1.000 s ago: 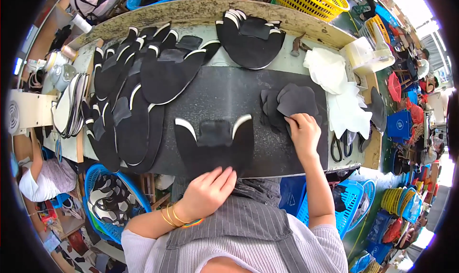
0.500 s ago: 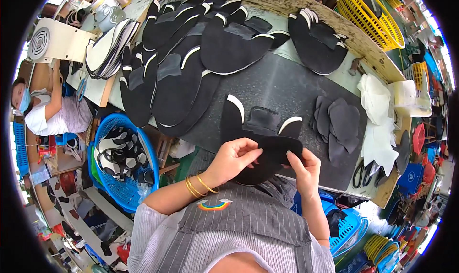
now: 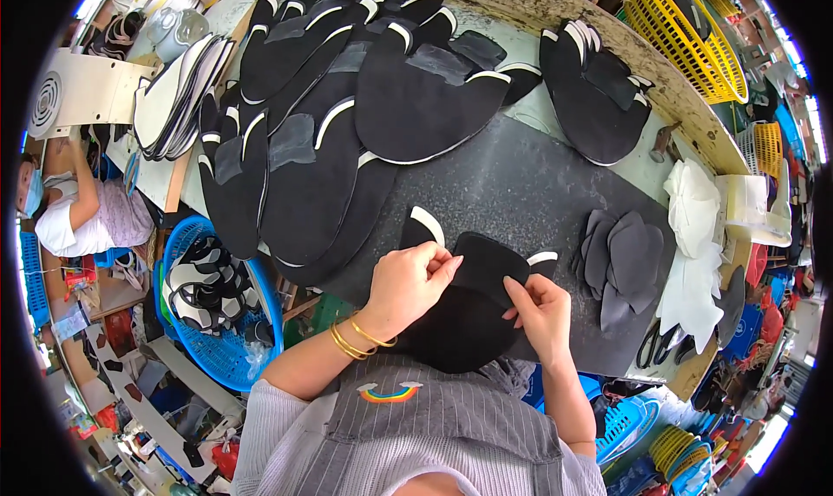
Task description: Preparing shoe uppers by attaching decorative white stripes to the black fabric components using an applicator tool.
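A black shoe upper piece [image 3: 468, 309] with white-edged tabs lies at the near edge of the dark work mat [image 3: 521, 192]. My left hand [image 3: 408, 283] pinches a smaller black patch at its left corner, and my right hand [image 3: 542, 314] holds the patch's right edge, pressing it onto the upper. Gold bangles sit on my left wrist. A small stack of grey patches [image 3: 620, 262] lies just right of my right hand.
Several finished black uppers [image 3: 347, 123] overlap across the left and far side of the table. More uppers [image 3: 594, 88] lie at the back right, white pieces [image 3: 694, 236] and scissors [image 3: 655, 344] at the right. A blue basket [image 3: 213, 305] stands lower left; another person [image 3: 78, 214] sits beyond it.
My right hand left the grey patch stack and joined the left hand on the black upper. Both hands now hold a patch on that upper, which has slid toward me.
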Demonstrator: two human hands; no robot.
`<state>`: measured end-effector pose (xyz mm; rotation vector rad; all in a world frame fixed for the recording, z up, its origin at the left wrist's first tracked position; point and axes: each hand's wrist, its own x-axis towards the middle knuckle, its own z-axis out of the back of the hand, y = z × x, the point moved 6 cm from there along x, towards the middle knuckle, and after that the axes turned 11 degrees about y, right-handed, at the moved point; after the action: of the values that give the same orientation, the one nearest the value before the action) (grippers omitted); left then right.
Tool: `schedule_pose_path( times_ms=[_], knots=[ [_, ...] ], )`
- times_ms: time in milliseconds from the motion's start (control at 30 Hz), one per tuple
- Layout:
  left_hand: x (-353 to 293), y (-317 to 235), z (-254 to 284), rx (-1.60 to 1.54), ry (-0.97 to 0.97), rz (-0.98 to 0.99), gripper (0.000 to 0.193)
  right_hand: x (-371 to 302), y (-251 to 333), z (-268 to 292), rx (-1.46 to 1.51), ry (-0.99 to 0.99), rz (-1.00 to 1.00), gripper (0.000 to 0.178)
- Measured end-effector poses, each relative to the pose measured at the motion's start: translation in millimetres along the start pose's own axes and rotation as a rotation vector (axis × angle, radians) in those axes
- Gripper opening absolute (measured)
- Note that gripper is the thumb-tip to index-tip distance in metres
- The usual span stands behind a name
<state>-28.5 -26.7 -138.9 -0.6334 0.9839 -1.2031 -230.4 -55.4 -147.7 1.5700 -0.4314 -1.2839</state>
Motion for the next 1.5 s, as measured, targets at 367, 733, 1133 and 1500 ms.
schedule_pose_path(
  times_ms=[367, 733, 1133, 1500],
  knots=[
    [4, -5, 0, 0.122, -0.025, -0.012, 0.019, 5, 1, -1, -0.044, -0.001, -0.064, 0.025],
    [-13, -45, -22, 0.684, 0.091, -0.686, 0.043, 3, 2, -5, -0.248, -0.118, 0.108, 0.028],
    [-7, -42, -43, 0.608, 0.398, -0.476, 0.081, 1, 19, -4, -0.474, -0.185, 0.233, 0.027],
    [76, -42, 65, 1.059, -0.126, -0.394, 0.063, -23, 45, 96, -1.332, -0.715, 0.337, 0.024]
  ],
)
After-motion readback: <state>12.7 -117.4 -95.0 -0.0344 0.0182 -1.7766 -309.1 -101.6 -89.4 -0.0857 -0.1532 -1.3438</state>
